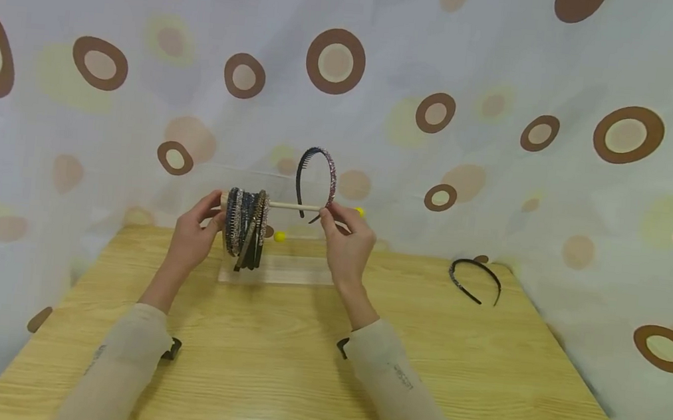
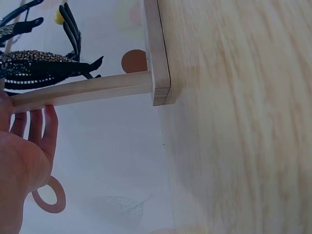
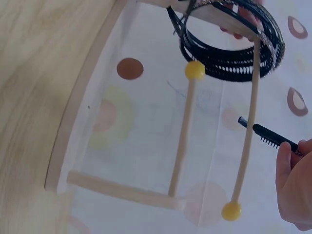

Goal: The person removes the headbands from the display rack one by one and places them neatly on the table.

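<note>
Brown-ringed pale walls (image 1: 389, 14) rise behind a wood-grained table (image 1: 275, 365). At its far side I see a wooden stand (image 1: 295, 272); the left hand (image 1: 193, 231) grips its upright (image 2: 97, 90), beside bunched headbands (image 1: 245, 219). The right hand (image 1: 350, 244) pinches a glittery headband (image 1: 332, 179) by the stand's rod (image 1: 285, 205); a dark headband (image 1: 455, 280) lies far right.

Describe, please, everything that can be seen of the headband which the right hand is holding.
The headband is a slim arch with a glittery, pinkish-silver outer face; its inner side is dark, looks like plastic, and carries small comb teeth. It is in the air, curve up and ends down, pinched near one end by the right hand. It appears to cross the pale wooden rod; whether they touch, I cannot tell.
</note>
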`<state>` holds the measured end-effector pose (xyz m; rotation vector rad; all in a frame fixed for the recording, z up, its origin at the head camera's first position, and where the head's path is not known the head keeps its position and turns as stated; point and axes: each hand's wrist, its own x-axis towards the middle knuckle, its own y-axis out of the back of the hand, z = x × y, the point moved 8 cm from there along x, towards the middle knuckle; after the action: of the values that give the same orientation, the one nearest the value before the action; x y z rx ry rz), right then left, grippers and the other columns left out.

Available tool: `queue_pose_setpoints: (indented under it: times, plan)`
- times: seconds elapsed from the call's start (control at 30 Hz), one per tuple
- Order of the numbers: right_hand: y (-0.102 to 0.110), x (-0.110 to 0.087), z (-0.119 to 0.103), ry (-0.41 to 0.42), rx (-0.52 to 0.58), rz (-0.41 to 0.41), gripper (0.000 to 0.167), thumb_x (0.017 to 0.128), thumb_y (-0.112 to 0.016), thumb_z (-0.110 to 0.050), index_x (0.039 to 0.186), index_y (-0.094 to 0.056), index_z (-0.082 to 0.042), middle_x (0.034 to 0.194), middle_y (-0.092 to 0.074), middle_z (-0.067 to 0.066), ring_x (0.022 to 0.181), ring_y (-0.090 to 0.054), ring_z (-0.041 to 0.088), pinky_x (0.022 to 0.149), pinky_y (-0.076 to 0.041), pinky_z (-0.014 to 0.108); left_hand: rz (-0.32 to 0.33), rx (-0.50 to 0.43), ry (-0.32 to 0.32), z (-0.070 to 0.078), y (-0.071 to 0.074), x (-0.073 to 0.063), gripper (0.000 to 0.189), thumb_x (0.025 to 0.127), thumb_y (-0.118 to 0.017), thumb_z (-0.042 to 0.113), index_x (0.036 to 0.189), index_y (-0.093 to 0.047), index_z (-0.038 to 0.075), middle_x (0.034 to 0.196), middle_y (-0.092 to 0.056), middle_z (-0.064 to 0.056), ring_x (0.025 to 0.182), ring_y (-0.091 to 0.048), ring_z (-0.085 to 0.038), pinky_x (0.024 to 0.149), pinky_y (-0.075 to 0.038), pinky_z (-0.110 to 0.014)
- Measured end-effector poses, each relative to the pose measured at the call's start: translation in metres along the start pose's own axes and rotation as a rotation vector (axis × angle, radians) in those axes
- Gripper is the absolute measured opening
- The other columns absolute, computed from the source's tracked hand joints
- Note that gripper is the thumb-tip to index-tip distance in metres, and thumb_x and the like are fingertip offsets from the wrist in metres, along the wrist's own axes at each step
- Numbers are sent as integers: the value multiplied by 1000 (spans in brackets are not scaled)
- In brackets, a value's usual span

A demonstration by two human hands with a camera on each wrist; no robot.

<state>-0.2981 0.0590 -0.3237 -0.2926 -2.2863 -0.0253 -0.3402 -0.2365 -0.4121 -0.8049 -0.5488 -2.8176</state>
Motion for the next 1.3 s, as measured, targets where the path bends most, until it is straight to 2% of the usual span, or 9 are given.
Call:
queue_pose_setpoints:
  times: [0.17, 0.37, 0.5, 0.77, 0.9, 1.1, 1.17, 1.3]
  plan:
    - [23, 11, -1, -25, 25, 48, 14, 90, -72, 10, 104, -73, 15, 95, -68, 28, 85, -69, 42, 77, -63, 33, -14, 10, -3, 2, -3, 0, 53, 107, -56, 17, 155, -40, 2, 147, -51, -20, 127, -55, -38, 98, -55, -45]
    - [54, 21, -6, 11, 28, 78, 15, 91, -72, 9, 105, -73, 15, 95, -67, 30, 83, -69, 46, 76, -63, 32, -1, 0, -19, 6, 0, -3, 53, 106, -57, 14, 155, -41, 0, 145, -52, -23, 125, -55, -40, 95, -56, -29]
    - [82, 25, -5, 30, 18, 123, 16, 92, -72, 8, 106, -73, 15, 96, -67, 29, 82, -71, 38, 78, -63, 33, -8, 5, -10, 5, -1, -4, 54, 106, -56, 16, 155, -40, 1, 146, -51, -21, 127, -54, -40, 93, -54, -20]
    - [149, 33, 6, -54, 27, 116, 17, 93, -70, 8, 108, -71, 16, 99, -66, 32, 82, -73, 24, 81, -62, 34, -10, 41, -9, 5, -3, -6, 54, 108, -54, 19, 157, -38, 2, 147, -50, -21, 127, -53, -42, 94, -54, -22]
    - [184, 31, 19, -165, 8, 51, 20, 94, -71, 5, 111, -71, 15, 102, -68, 31, 81, -73, 22, 84, -61, 34, -9, 52, -19, 6, -4, -5, 54, 108, -54, 21, 156, -38, 2, 148, -50, -20, 127, -54, -41, 93, -53, -19]
    - [241, 18, 56, -361, -113, -146, 29, 96, -72, -4, 121, -69, 11, 111, -70, 26, 87, -73, 24, 87, -60, 30, -10, 51, -6, 9, -7, -8, 54, 108, -54, 23, 156, -39, 2, 147, -50, -22, 126, -54, -41, 90, -51, -12]
    - [259, 12, 65, -396, -154, -192, 33, 96, -73, -10, 123, -69, 9, 113, -70, 23, 91, -73, 24, 87, -60, 31, -4, 56, -8, 10, -6, -9, 54, 108, -54, 22, 156, -39, 2, 147, -50, -23, 126, -54, -41, 88, -50, -9]
    - [290, 8, 73, -432, -185, -238, 36, 95, -75, -14, 124, -69, 7, 115, -69, 25, 94, -72, 27, 89, -59, 33, 6, 65, -13, 12, -3, -10, 55, 108, -54, 23, 156, -39, 1, 147, -50, -22, 125, -54, -42, 87, -49, -8]
